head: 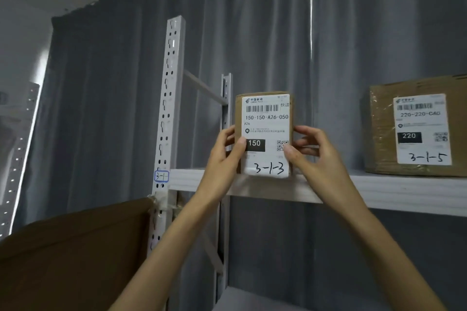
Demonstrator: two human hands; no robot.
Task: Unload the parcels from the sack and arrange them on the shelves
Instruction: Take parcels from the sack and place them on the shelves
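Grey curtains hang behind a white metal rack, and its upper shelf (394, 192) runs across in front of me at about eye level. The small parcel (265, 131) marked 3-1-3 stands upright at the shelf's front edge, toward its left end near the post tagged 3-1 (161, 176), well apart from the bigger box (417, 126) marked 3-1-5 to the right. It is tall, narrow and so close to the lip that I judge letting go carelessly could tip it forward off the shelf. Both arms reach up and forward. My left hand (227, 151) pinches the parcel's left side, thumb on the label; my right hand (308, 149) grips the right side the same way.
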